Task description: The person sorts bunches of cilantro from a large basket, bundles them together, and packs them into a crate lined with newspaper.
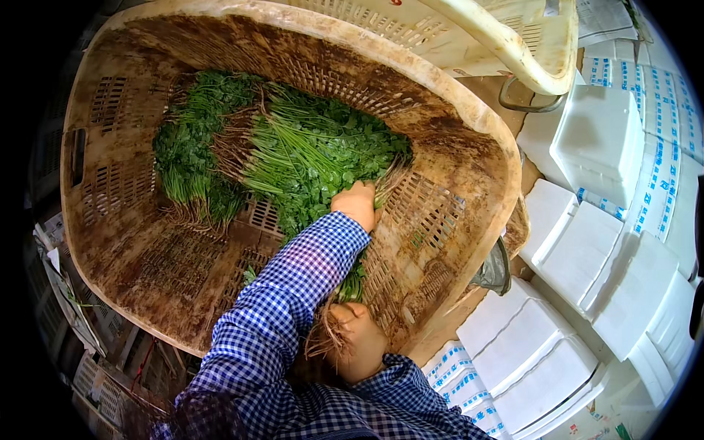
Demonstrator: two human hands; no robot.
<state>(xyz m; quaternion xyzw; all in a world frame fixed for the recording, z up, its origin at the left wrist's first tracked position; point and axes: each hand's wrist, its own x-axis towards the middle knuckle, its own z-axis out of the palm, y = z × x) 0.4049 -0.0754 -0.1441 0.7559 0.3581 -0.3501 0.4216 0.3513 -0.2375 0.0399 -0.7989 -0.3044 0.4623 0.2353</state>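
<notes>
A large brown-stained plastic basket (469, 110) fills the middle of the view, with bunches of leafy green herbs (293, 150) lying in it, thin stems and brown roots showing. My left hand (356, 205) reaches in from the lower left and is closed at the right end of the pile, by pale roots (392, 180); its fingertips are partly hidden. Lower down, nearer to me, my right hand (359, 341) is closed around a small bunch of rooted greens (352, 286). Brown roots stick out to the left of that hand. The left sleeve covers part of this bunch.
A cream plastic basket (506, 44) stands behind the stained one. Several white foam boxes (598, 139) are lined up on the right, on white sheeting with blue print (664, 169). Slatted crates (95, 385) show at the lower left.
</notes>
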